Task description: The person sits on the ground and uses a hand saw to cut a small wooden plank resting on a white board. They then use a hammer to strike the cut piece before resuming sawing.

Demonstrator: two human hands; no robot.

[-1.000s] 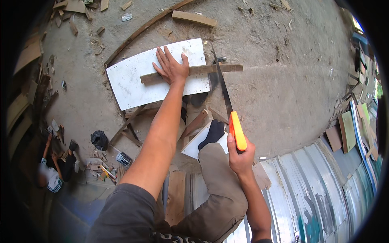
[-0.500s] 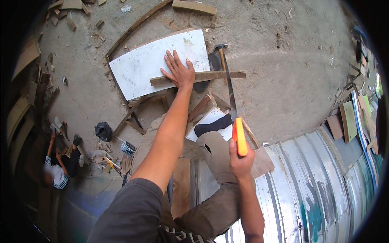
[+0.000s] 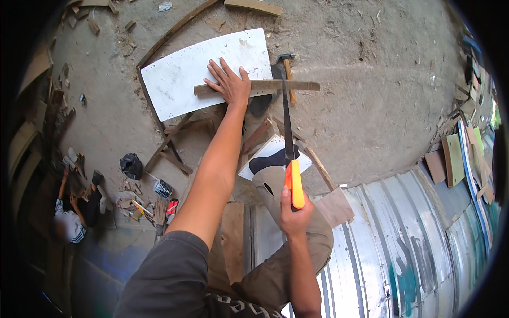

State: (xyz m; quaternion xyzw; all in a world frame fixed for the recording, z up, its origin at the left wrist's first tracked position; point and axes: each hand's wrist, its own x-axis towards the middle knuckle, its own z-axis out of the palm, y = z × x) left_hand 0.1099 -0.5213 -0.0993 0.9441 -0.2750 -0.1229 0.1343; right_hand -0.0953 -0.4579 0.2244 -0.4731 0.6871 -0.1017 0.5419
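Note:
My left hand (image 3: 229,84) lies flat with fingers spread over a narrow wooden strip (image 3: 268,85) and the white board (image 3: 169,85) beneath it. The strip's right end sticks out past the board's edge. My right hand (image 3: 297,212) is wrapped round the orange and yellow handle of a handsaw (image 3: 288,124). Its dark blade points away from me and crosses the strip just beyond the board's right edge. From this angle I cannot tell how deep the teeth sit in the wood. My foot in a black sock (image 3: 270,161) rests on a smaller white-topped piece below.
A hammer (image 3: 288,74) lies on the ground beyond the strip. Corrugated metal sheets (image 3: 382,233) stretch across the lower right. At left are a black bag (image 3: 131,166), a paint can (image 3: 163,188), scattered tools and another person (image 3: 79,220). Wood offcuts (image 3: 254,6) lie at the top.
My right hand and the saw have moved left and the blade has come closer to the board's edge, upright across the strip. My left hand keeps its place on the strip.

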